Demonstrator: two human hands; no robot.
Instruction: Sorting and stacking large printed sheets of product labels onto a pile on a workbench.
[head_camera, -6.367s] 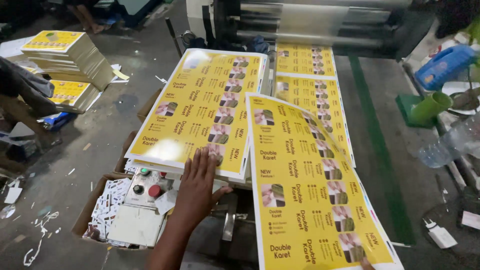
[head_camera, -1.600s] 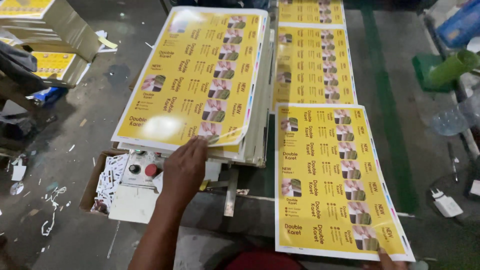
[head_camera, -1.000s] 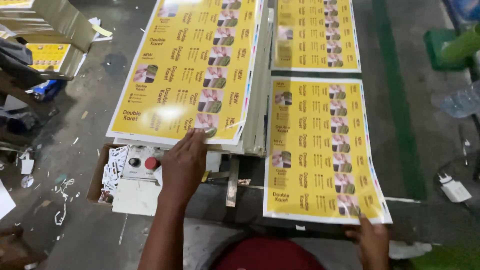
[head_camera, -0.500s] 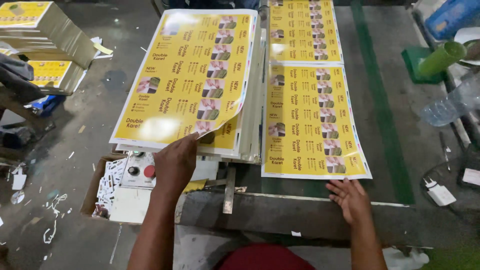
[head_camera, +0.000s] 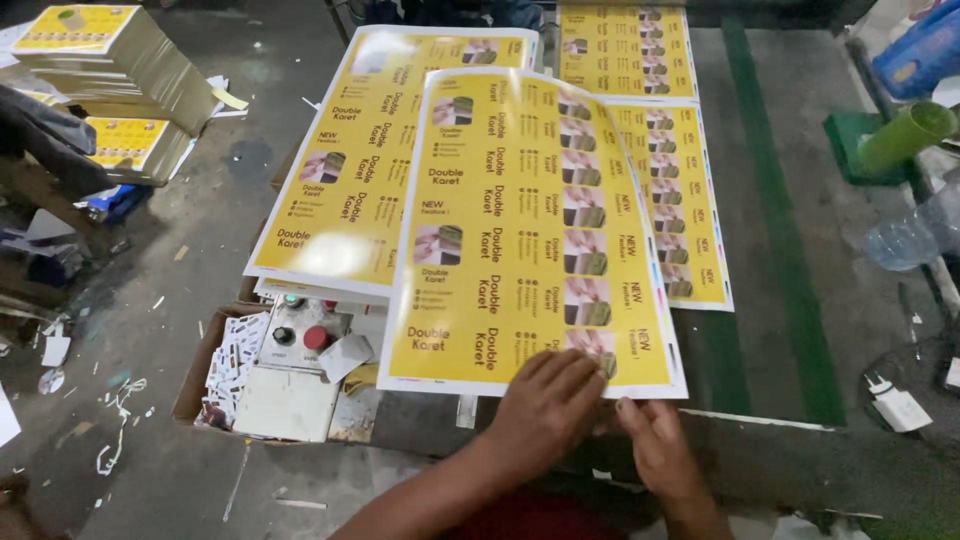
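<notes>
Both forearms bare to the lower frame edge; no sleeves, gloves, rings or watch visible. Left hand (head_camera: 545, 415) and right hand (head_camera: 655, 445) uncovered. Dark red garment (head_camera: 520, 515) shows between the arms at bottom.

This is a print shop floor, a working one rather than an office. Large yellow printed sheets (head_camera: 530, 230) lie on a stack (head_camera: 390, 160) and along a dark green table (head_camera: 790, 260), and more finished piles (head_camera: 110, 60) sit at the upper left beside a stained concrete floor (head_camera: 200, 250) littered with paper scraps. A grey control box (head_camera: 300, 335) with a red and a dark push button (set in a cardboard tray of offcuts) and a green roll (head_camera: 905, 135) at the right edge point to machine work.
</notes>
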